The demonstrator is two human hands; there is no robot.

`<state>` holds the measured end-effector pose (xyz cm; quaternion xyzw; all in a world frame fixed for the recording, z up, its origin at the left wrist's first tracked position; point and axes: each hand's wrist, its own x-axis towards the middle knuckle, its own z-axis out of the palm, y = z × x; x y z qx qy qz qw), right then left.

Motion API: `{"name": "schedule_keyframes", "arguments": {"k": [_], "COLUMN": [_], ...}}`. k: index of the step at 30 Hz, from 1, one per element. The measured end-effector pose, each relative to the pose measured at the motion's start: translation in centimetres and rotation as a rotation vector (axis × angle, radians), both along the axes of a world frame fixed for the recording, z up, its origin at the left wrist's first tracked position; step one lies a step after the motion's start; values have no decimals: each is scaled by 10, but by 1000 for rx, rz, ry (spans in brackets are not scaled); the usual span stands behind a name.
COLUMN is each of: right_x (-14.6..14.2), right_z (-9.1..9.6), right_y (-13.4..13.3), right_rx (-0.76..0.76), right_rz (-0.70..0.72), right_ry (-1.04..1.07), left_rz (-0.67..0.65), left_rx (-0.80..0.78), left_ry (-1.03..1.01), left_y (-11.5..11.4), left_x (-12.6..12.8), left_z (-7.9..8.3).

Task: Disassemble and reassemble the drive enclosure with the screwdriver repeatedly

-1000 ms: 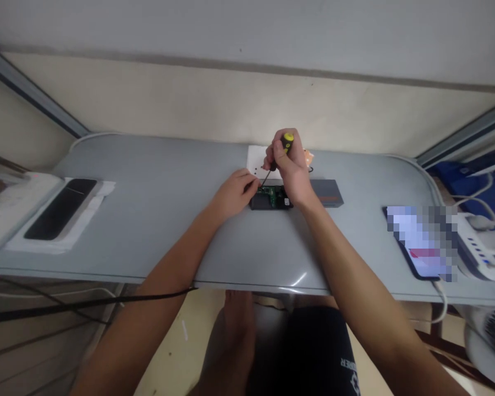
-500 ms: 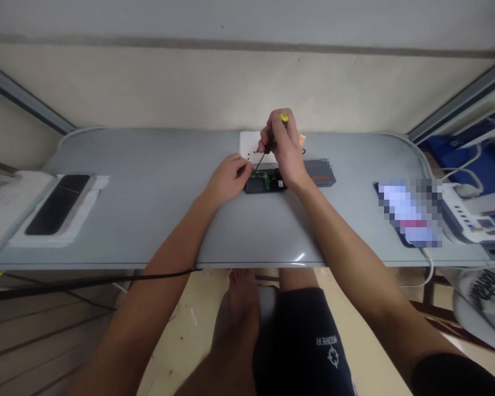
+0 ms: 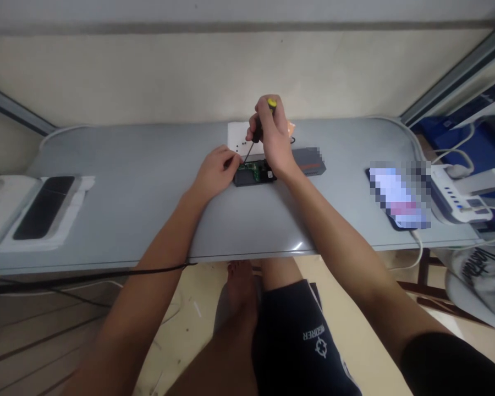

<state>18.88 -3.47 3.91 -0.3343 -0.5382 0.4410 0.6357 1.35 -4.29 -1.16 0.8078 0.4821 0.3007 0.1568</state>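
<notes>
My right hand [image 3: 273,135] is closed around the handle of a screwdriver [image 3: 256,132] with a yellow end cap. Its thin shaft slants down to the left, with the tip at the upper left part of an opened black device [image 3: 244,178]. A green circuit board [image 3: 256,172] shows inside that device, which lies flat on the table. At the device's left end, my left hand [image 3: 218,168] has thumb and fingers pinched together on its edge, close to the screwdriver tip. Whether a small part is between those fingertips cannot be seen.
Behind the device lies a white sheet with small dark dots [image 3: 236,135]. A dark grey box [image 3: 309,161] sits to its right. A black phone [image 3: 45,208] is at far left; a lit phone [image 3: 398,198] and a white power strip [image 3: 462,192] are at right. A black cable [image 3: 148,270] crosses the front edge.
The view has shifted, so the table and hands appear slightly higher and more to the left. Both hands keep their holds, and the screwdriver tip stays at the board's upper left.
</notes>
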Motion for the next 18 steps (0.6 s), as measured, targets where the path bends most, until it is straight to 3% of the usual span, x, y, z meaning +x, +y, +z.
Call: {"name": "schedule_keyframes", "arguments": {"k": [7,18], "right_x": [-4,-5], "right_z": [-1,-4], "right_y": [3,3], "right_rx": [-36,45], "right_rz": [-36,-9], "right_ry": [-94,10], "left_rz": [8,13], "left_rx": [9,5], "left_ry": [-6,-12], "left_y": [1,0], "left_x": [-1,-3], "left_z": [-2,0]}}
